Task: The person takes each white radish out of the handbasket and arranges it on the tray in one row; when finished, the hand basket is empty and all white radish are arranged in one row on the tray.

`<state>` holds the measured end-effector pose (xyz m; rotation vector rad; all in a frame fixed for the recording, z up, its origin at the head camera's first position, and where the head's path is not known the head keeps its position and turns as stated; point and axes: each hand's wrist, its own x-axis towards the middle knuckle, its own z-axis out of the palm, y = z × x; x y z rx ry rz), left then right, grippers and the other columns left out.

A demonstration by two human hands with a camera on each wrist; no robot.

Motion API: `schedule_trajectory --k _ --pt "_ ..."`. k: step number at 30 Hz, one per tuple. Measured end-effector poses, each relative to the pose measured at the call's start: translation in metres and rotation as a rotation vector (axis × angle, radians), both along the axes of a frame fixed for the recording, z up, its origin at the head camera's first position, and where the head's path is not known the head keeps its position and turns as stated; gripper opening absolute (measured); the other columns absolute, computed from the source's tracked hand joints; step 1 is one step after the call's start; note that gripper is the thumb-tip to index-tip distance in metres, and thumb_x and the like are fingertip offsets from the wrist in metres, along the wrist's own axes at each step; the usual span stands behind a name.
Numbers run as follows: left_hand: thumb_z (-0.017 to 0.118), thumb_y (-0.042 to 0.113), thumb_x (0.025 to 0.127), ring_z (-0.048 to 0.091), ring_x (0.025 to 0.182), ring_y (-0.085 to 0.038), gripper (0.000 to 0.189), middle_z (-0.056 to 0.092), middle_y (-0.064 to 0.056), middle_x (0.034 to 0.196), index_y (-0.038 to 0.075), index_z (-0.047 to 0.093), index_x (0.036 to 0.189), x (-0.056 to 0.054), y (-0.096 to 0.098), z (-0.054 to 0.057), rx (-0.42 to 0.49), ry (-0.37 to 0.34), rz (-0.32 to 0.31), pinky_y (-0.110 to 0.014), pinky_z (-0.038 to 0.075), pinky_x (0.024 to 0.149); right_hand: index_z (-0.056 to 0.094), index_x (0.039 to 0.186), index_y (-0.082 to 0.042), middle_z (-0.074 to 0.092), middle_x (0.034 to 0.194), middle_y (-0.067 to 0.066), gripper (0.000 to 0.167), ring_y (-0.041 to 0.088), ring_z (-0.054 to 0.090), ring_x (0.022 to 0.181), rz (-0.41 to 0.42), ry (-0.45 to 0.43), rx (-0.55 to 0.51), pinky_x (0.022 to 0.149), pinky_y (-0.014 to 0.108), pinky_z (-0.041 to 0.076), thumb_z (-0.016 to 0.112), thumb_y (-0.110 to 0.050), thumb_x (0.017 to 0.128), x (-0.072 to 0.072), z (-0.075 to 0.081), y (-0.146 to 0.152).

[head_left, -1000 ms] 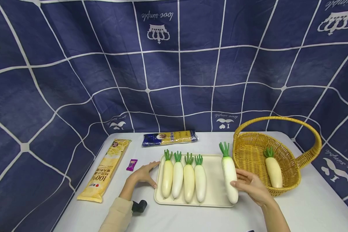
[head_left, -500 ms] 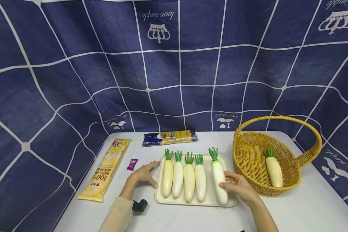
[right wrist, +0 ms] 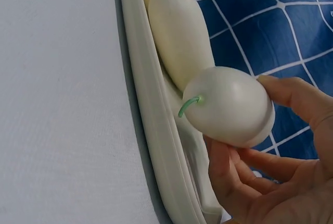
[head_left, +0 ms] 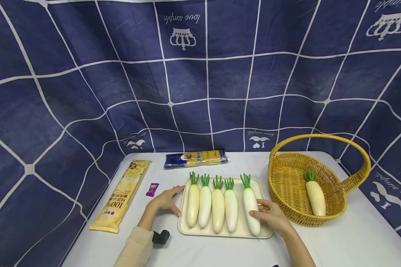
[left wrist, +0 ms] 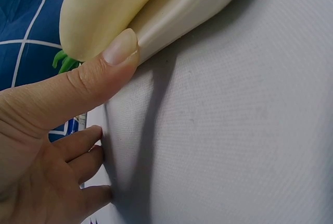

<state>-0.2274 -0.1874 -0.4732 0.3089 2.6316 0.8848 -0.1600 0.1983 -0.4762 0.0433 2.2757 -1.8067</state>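
Note:
My right hand [head_left: 273, 216] holds a white radish [head_left: 250, 207] with green leaf stubs between thumb and fingers, over the right part of the cream tray [head_left: 200, 232]. In the right wrist view the radish's rounded end [right wrist: 229, 107] points at the camera, with a thin green root tip. Several other white and pale-yellow radishes [head_left: 218, 211] lie side by side in the tray, leaves away from me. At the tray's left edge rests my left hand [head_left: 165, 200], fingers spread. The left wrist view shows its thumb [left wrist: 93, 70] against the tray's side, below a pale-yellow radish [left wrist: 104, 10].
A wicker basket [head_left: 287, 207] with a tall handle stands at the right, one pale-yellow radish [head_left: 315, 198] inside. Behind the tray lies a blue-and-yellow pasta packet [head_left: 200, 159]. On the left are a long yellow noodle packet [head_left: 121, 196] and a small purple wrapped sweet [head_left: 152, 189].
My right hand has carried the white radish left and down from the tray's right edge to beside the row, with only a slight shift in the last half second. The left hand stays put.

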Motion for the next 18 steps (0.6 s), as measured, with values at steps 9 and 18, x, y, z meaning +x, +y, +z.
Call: schedule_trajectory --k 9,18 --pt "0.091 0.014 0.051 0.024 0.137 -0.043 0.106 0.03 -0.023 0.149 0.008 0.039 0.143 0.001 -0.001 0.001 0.005 0.001 -0.006 -0.06 0.019 0.111 0.044 0.126 0.018 0.062 0.089 0.018 0.067 0.021 0.063 0.069 -0.053 0.029 0.142 0.06 0.032 0.057 0.076 -0.011 0.075 0.0 -0.004 -0.008" --pt "0.09 0.014 0.051 0.024 0.137 -0.043 0.105 0.031 -0.022 0.149 0.008 0.04 0.143 0.002 0.0 0.001 0.006 -0.001 0.005 -0.062 0.017 0.11 0.049 0.123 0.017 0.062 0.082 0.013 0.07 0.018 0.06 0.069 -0.088 0.079 0.308 0.058 0.029 0.055 0.08 -0.019 0.07 -0.002 -0.007 -0.016"
